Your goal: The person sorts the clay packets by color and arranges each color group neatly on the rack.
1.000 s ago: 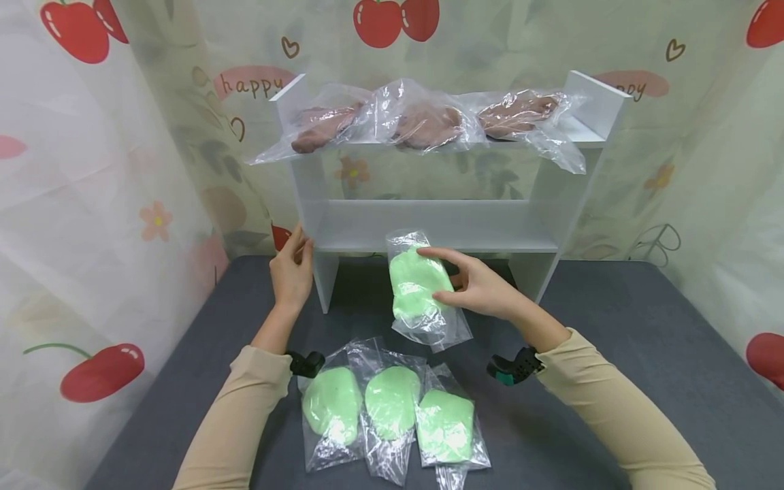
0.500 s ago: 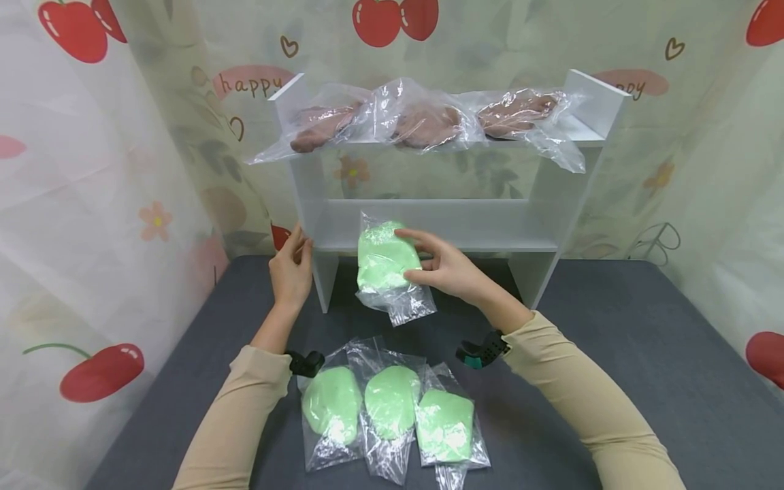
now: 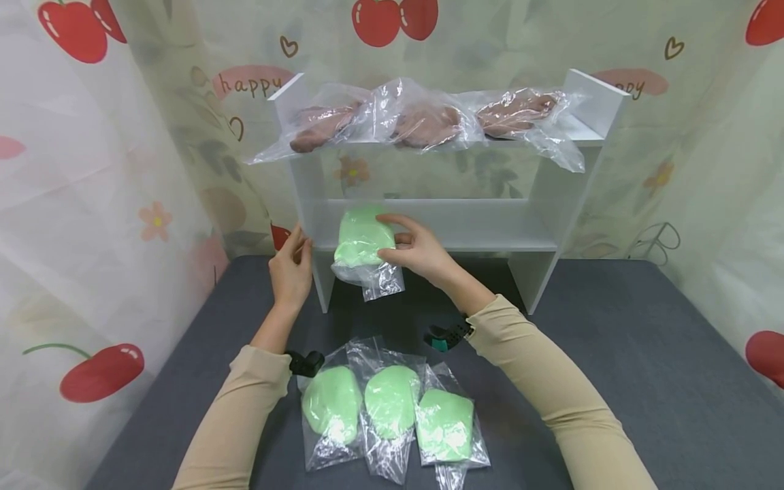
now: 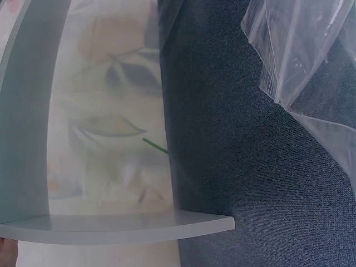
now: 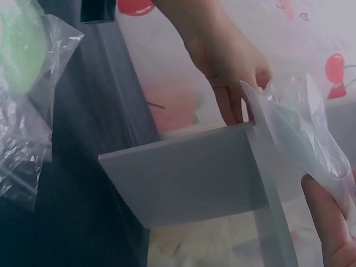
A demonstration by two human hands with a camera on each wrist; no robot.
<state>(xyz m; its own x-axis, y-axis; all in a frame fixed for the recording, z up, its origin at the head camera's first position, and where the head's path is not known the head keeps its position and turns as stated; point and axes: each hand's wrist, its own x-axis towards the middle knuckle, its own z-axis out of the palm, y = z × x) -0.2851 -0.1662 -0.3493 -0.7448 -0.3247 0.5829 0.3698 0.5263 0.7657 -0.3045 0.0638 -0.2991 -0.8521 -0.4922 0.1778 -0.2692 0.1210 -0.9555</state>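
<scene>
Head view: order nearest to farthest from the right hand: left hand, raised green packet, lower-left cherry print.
1. Raised green packet: in right hand's grip.
2. Left hand: at the shelf's left side.
3. Cherry print: on left curtain.

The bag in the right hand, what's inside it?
Inside the clear bag is a light green lump. The right hand covers part of its edge. The lump's far side can't be seen.

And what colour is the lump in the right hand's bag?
The lump is pale green, seen best in the head view.
</scene>
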